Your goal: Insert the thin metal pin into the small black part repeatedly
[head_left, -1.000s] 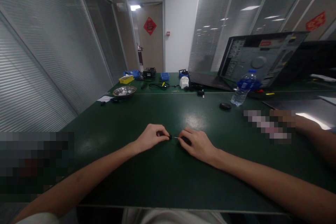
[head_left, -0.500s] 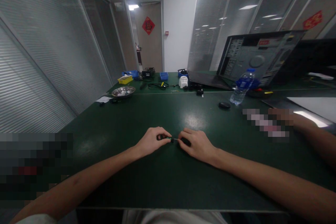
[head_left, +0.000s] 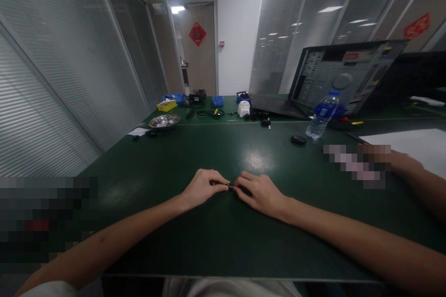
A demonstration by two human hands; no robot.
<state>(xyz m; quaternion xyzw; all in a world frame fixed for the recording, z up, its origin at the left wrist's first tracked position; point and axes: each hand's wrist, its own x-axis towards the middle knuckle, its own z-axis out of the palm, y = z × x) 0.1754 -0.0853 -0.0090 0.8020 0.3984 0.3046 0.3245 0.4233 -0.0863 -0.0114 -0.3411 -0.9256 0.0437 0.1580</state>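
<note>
Both my hands rest on the dark green table (head_left: 216, 241), fingertips almost touching at its middle. My left hand (head_left: 204, 189) pinches a small dark part (head_left: 230, 188) between thumb and forefinger. My right hand (head_left: 259, 192) is curled around another small dark piece, mostly hidden under the fingers, with a thin metal tip pointing at the left hand's part. What the two pieces are is too small and dark to tell.
A co-worker's arm (head_left: 414, 171) lies on the table at right beside a white sheet (head_left: 411, 144). Farther back stand a water bottle (head_left: 322, 116), a black round cap (head_left: 298, 139), an open computer case (head_left: 344, 79), a metal bowl (head_left: 164, 121), small blue and yellow bins and cables.
My two hands have closed the gap between them; the thin metal tip seen earlier between the fingers is now nearly covered. The white sheet at right has slid further into view.
</note>
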